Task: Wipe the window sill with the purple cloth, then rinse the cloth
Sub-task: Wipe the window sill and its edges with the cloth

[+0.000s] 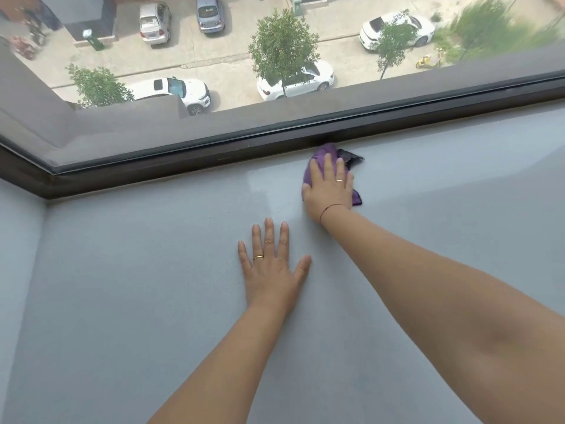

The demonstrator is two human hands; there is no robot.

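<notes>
Wiping the far edge of the window sill, right up by the frame.

My right hand lies flat, fingers spread, pressing the purple cloth against the dark window frame — that's where I judge dust gathers. My left hand rests open and empty on the sill — propping me as I lean.

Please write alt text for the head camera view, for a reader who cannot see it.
The right hand presses a purple cloth flat on a pale window sill, close to the dark window frame. The left hand rests flat on the sill, fingers spread. Parked cars and trees show far below through the glass.
</notes>
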